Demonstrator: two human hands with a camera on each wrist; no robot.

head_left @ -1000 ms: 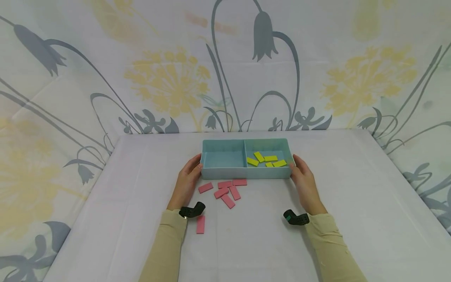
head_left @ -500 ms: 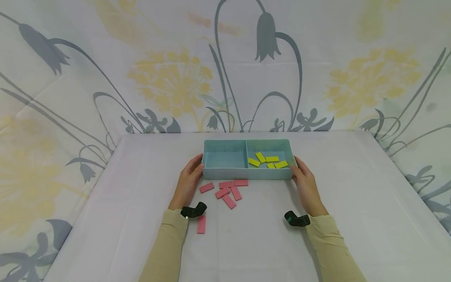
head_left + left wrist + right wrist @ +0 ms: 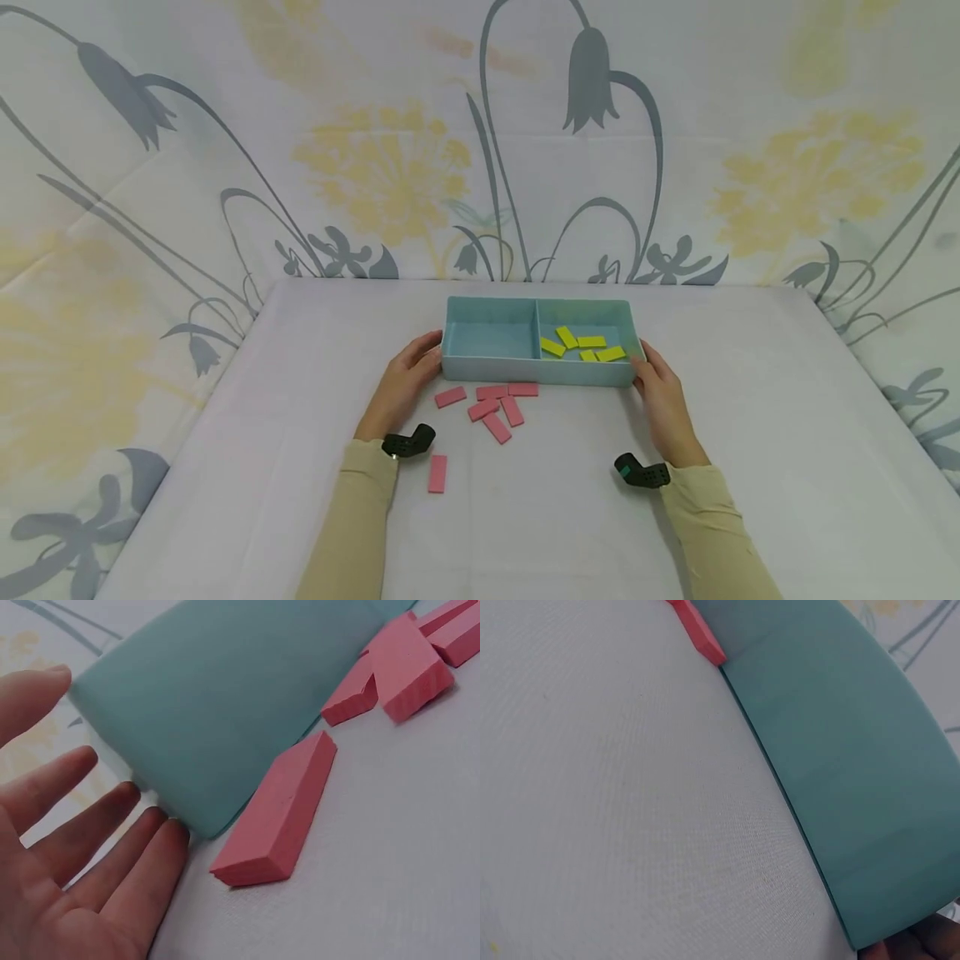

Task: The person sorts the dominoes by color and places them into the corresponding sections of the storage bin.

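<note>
A light blue box (image 3: pixel 491 369) with two compartments lies on the table between my hands. Several yellow blocks (image 3: pixel 591 342) lie in its right compartment; the left one is bare. At the box's left end is my left hand (image 3: pixel 402 385), fingers spread and relaxed, fingertips right at the end wall in the left wrist view. My right hand (image 3: pixel 663 404) touches the right end, thumb at the near corner; in the right wrist view only dark fingertips (image 3: pixel 922 941) show beside that corner. Several pink blocks (image 3: pixel 496 427) lie loose in front of the box, one (image 3: pixel 277 810) close to its left front corner.
A single pink block (image 3: pixel 437 473) lies apart, beside my left wrist. White cloth covers the table (image 3: pixel 540 517). Behind the box rises a flower-patterned curtain (image 3: pixel 420 167). Each wrist wears a black camera.
The head view has turned slightly, so everything shifts rightward in it. My left hand has eased a little left, uncovering the lone pink block. Box and blocks keep their places relative to each other.
</note>
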